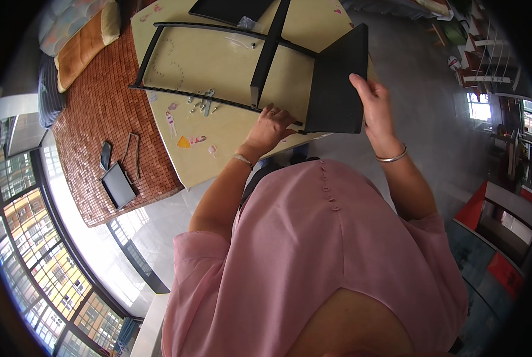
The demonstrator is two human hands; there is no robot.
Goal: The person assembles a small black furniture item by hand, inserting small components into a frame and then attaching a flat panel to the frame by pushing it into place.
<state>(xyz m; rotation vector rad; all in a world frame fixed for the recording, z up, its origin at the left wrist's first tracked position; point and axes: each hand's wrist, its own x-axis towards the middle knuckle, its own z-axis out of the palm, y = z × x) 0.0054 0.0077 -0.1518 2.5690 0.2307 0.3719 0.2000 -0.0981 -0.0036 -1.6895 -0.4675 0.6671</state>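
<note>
A black frame of slotted rails lies on a yellowish table, its near rail (167,89) running towards me. My left hand (271,127) grips that rail close to its right end, fingers over the top. At this end a flat black panel (337,85) stands tilted against the frame. My right hand (375,105) holds the panel's right edge, thumb on its face. A black crossbar (271,53) crosses the frame. Beside the near rail lie a small metal wrench (208,103) and several bolts (197,105). The exact joint under my left hand is partly hidden.
The table (221,156) bears stickers. Another black panel (230,9) and a clear plastic bag (246,23) lie at its far side. On the left, a brown-covered surface (87,147) holds a phone (106,154) and a dark tray (118,185). Grey floor (408,85) shows at right.
</note>
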